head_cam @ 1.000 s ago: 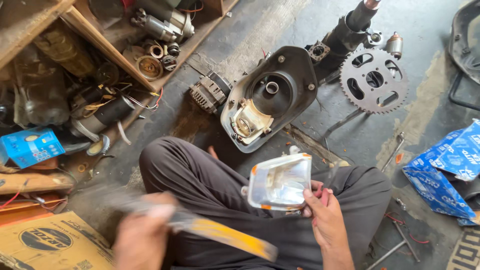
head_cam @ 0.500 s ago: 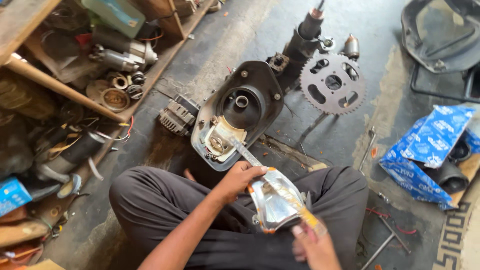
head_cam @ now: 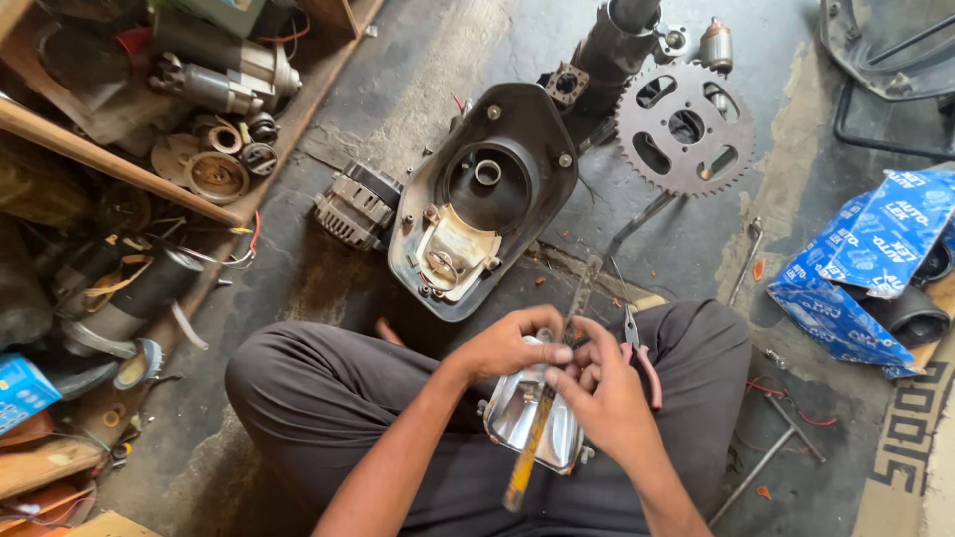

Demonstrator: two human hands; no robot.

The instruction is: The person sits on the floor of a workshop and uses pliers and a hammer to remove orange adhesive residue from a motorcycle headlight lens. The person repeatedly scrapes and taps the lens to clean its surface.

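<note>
Basically, my left hand [head_cam: 507, 348] and right hand [head_cam: 602, 398] both pinched the yellow-handled screwdriver [head_cam: 542, 418] over the shiny reflector [head_cam: 522, 423] on my lap; I judged a slip could scratch it.

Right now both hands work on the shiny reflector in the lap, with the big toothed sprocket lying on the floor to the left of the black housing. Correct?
Not quite. In the head view the sprocket lies to the right of the black housing, not left. Both the left hand and the right hand are indeed on the reflector in the lap.
</note>
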